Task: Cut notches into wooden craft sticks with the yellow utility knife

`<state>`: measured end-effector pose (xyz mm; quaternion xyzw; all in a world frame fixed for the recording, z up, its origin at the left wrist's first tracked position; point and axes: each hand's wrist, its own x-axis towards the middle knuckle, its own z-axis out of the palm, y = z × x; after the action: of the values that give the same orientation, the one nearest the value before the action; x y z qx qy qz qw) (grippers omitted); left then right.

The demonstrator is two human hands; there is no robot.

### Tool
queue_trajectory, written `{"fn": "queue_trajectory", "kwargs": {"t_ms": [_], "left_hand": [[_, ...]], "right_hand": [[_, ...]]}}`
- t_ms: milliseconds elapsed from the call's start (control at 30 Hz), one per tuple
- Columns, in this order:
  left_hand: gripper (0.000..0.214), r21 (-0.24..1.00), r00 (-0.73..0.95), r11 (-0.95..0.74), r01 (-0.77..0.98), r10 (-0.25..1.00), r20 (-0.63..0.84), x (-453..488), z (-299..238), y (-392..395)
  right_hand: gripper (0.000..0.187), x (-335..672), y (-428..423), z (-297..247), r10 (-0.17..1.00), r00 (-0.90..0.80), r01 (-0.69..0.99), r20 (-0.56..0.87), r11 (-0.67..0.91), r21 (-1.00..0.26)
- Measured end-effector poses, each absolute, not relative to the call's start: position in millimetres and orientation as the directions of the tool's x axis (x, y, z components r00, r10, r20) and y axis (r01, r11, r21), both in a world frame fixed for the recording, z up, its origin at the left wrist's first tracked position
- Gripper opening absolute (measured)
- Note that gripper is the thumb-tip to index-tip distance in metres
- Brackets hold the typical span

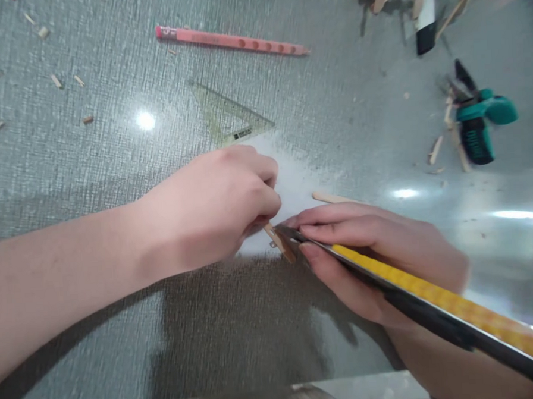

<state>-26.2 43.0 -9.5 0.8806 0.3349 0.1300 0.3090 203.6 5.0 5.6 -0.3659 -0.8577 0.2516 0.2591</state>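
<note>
My left hand (235, 195) is closed with curled fingers around one end of a narrow wooden craft stick (275, 238), which slants down to the right. The fingers of my right hand (371, 235) grip a yellow-and-black utility knife (413, 278) close to its blade. Its metal tip meets the stick just below my left fingers; how deep the edge sits is too blurred to tell. Another craft stick (333, 197) with a rounded end lies beyond my right hand, partly hidden by it.
A clear set square (226, 113) and a pink pencil (240, 43) lie beyond my left hand on the textured grey table (113, 172). Green-and-black cutting pliers (476, 123) rest at right among wood scraps. A wooden stick frame (417, 1) stands top right. The table's near edge runs along the bottom.
</note>
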Motion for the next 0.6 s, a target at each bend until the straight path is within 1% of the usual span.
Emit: {"fn": "queue_trajectory", "kwargs": {"t_ms": [167,367,600], "left_hand": [[0.028,0.637,0.751,-0.584,0.503,0.660,0.012,-26.4,-8.5,43.7],[0.029,0.632,0.737,-0.586,0.507,0.675,0.034,-25.7,-8.1,43.0],[0.027,0.631,0.746,-0.600,0.492,0.664,0.049,-26.2,-10.0,43.4]], "right_hand": [[0.027,204.5,4.6,4.3,0.768,-0.587,0.488,0.256,0.588,-0.646],[0.028,202.9,4.0,4.9,0.766,-0.588,0.490,0.258,0.592,-0.640],[0.028,201.9,-0.2,5.6,0.797,-0.557,0.547,0.234,0.565,-0.618]]}}
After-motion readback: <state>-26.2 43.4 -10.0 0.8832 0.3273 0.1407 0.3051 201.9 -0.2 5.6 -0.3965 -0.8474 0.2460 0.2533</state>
